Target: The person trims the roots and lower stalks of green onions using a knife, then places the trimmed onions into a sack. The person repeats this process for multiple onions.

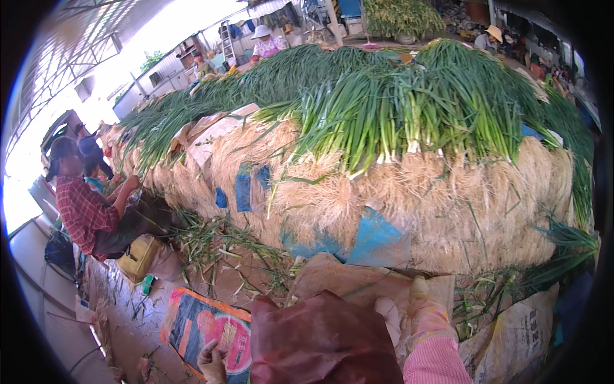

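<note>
My left hand point(212, 362) is low in the picture, over a printed orange-rimmed sheet or bag point(211, 326). Its fingers are loosely bent, with nothing seen between them. My right hand point(419, 290), in a yellowish glove below a pink checked sleeve, reaches forward over a tan woven sack point(345, 283) by the foot of the pile; its fingers are hard to make out. A dark red apron or cloth point(326, 341) covers my lap between the hands. Ahead stands a large pile of green onions, with green leaves point(374, 105) on top and pale stringy roots point(460, 211) facing me.
Blue sheeting point(376, 237) shows under the roots. Cut leaves point(216, 249) litter the floor. A co-worker in a red checked shirt point(84, 211) sits at the left, near a yellow bag point(138, 258). Other people are behind the pile. A printed sack point(513, 336) lies at the right.
</note>
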`<state>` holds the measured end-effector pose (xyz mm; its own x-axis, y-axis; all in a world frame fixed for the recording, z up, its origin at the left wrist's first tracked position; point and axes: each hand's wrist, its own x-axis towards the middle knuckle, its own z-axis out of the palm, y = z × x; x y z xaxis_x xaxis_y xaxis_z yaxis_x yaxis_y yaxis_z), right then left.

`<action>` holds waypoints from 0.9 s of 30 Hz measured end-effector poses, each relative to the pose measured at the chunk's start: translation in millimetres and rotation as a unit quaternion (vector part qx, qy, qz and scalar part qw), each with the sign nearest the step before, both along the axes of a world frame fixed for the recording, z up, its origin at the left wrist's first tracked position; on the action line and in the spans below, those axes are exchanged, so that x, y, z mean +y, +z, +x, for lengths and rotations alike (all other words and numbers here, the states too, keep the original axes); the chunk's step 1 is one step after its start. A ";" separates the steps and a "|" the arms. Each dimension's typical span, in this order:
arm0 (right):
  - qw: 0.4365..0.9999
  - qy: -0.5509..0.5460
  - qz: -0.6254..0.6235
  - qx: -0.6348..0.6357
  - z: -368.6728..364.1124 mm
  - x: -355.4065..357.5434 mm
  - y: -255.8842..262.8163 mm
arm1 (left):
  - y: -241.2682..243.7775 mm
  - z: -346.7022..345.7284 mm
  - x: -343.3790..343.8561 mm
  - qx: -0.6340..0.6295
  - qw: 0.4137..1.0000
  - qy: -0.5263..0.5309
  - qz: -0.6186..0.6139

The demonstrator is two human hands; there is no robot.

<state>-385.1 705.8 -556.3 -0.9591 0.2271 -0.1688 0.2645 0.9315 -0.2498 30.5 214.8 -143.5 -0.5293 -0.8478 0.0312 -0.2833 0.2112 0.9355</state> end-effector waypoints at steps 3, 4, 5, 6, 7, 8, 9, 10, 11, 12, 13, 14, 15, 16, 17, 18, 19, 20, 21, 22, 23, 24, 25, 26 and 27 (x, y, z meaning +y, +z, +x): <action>0.999 0.036 0.017 -0.004 3.8 -12.6 -14.0 | -8.7 -21.9 10.8 0.040 0.999 -0.020 -0.003; 0.998 0.064 0.027 -0.007 4.9 -14.2 -16.4 | -5.7 -29.5 20.3 0.039 0.999 -0.033 -0.008; 0.994 0.099 0.037 -0.008 13.2 -17.8 -15.2 | -9.5 -25.8 24.1 0.034 0.998 -0.034 -0.032; 0.991 0.129 0.043 -0.003 17.0 -21.3 -20.1 | -13.6 -24.0 27.5 0.031 0.997 -0.036 -0.057; 0.985 0.168 0.051 0.010 24.1 -21.4 -24.4 | -17.3 -19.8 28.7 0.025 0.996 -0.037 -0.082; 0.978 0.198 0.059 0.026 30.7 -17.6 -29.6 | -20.4 -18.5 26.2 0.003 0.994 -0.041 -0.102; 0.967 0.234 0.075 0.063 33.1 -10.6 -33.9 | -19.9 -24.1 26.6 0.009 0.995 -0.044 -0.093; 0.946 0.285 0.097 0.123 36.2 -4.7 -42.7 | -16.9 -29.0 29.0 0.017 0.995 -0.045 -0.085; 0.908 0.340 0.134 0.206 37.6 0.8 -53.8 | -12.9 -33.3 29.5 0.028 0.995 -0.049 -0.079; 0.840 0.367 0.203 0.343 29.2 17.0 -71.8 | -10.7 -48.4 22.8 0.039 0.992 -0.081 -0.093; 0.921 0.317 0.115 0.194 31.0 10.0 -41.7 | -9.9 -63.4 21.3 0.049 0.988 -0.101 -0.104; 0.960 0.267 0.044 0.076 39.1 -3.1 -20.3 | -4.5 -59.4 22.1 0.045 0.988 -0.098 -0.109; 0.971 0.239 -0.005 0.009 45.8 -22.0 8.9 | -2.5 -48.2 23.1 0.042 0.988 -0.088 -0.116; 0.974 0.219 -0.051 -0.032 57.5 -41.9 41.6 | -2.3 -38.1 24.0 0.058 0.990 -0.071 -0.109; 0.968 0.226 -0.093 -0.051 71.7 -66.5 79.0 | 1.9 -13.7 29.6 0.047 0.992 -0.042 -0.111; 0.966 0.212 -0.144 -0.036 77.1 -82.4 121.4 | 5.7 -14.1 27.6 0.053 0.991 -0.043 -0.117; 0.953 0.218 -0.207 0.016 80.2 -99.0 154.5 | 9.0 -12.2 26.0 0.057 0.990 -0.044 -0.123; 0.935 0.225 -0.263 0.072 80.5 -111.6 191.8 | 7.2 -14.1 20.8 0.057 0.987 -0.048 -0.140; 0.911 0.228 -0.319 0.127 83.3 -124.9 229.4 | 4.6 -15.4 13.4 0.055 0.985 -0.051 -0.158; 0.872 0.247 -0.406 0.121 91.0 -140.7 282.5 | 2.5 -9.4 11.0 0.046 0.983 -0.052 -0.171; 0.826 0.257 -0.487 0.120 104.3 -152.8 321.4 | 5.0 -8.2 11.8 0.071 0.984 -0.053 -0.155; 0.808 0.330 -0.463 0.156 119.3 -164.6 320.7 | 11.7 -12.8 12.4 0.099 0.983 -0.062 -0.139; 0.793 0.367 -0.471 0.121 128.7 -178.7 310.7 | 16.7 -14.6 13.9 0.123 0.983 -0.070 -0.121; 0.776 0.403 -0.479 0.081 138.7 -193.6 300.3 | 18.4 -13.6 13.5 0.133 0.985 -0.066 -0.089; 0.754 0.400 -0.521 -0.022 147.4 -201.6 295.2 | 22.5 -12.7 12.7 0.130 0.984 -0.074 -0.099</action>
